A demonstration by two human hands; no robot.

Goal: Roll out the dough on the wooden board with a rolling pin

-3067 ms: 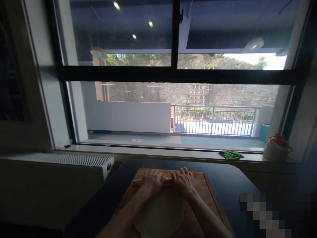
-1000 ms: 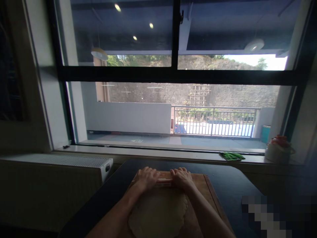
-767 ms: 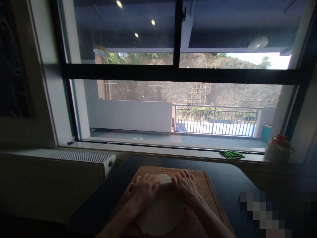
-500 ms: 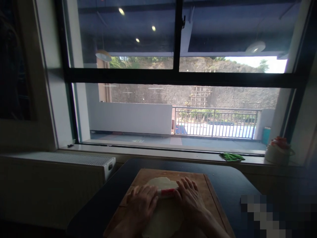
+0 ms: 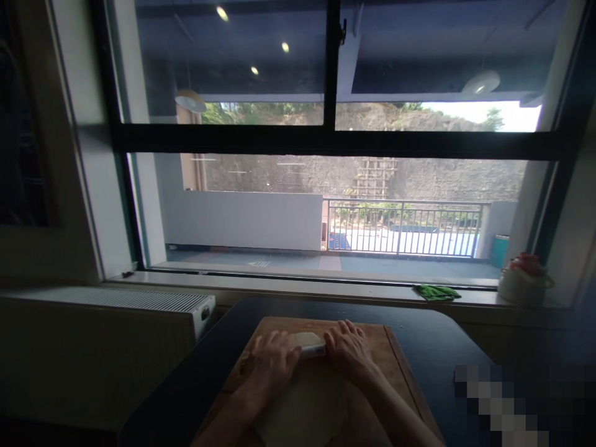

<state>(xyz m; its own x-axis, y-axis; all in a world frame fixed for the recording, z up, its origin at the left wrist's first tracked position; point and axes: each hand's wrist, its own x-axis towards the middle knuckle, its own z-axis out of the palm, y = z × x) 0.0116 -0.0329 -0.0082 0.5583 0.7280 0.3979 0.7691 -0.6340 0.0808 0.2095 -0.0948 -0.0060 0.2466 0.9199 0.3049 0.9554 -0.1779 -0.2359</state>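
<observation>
A flat sheet of pale dough (image 5: 305, 406) lies on a wooden board (image 5: 382, 366). Across its far part runs a rolling pin (image 5: 313, 351), of which only a short middle stretch shows between my hands. My left hand (image 5: 274, 355) lies over the pin's left part, fingers curved forward over it. Over the right part, my right hand (image 5: 345, 347) grips the pin the same way, with its fingers pointing away from me. Both palms hide the pin's ends, and my forearms cover the sides of the dough.
The board rests on a dark table (image 5: 442, 341) below a wide window. On the sill (image 5: 298, 287) lie a green cloth (image 5: 436, 292) and, farther right, a pale container with a red top (image 5: 525, 279). A radiator (image 5: 153, 304) stands left of the table.
Both hands have pushed the rolling pin a little away from me, toward the dough's far edge. The pin has turned: its red marking no longer shows between my hands.
</observation>
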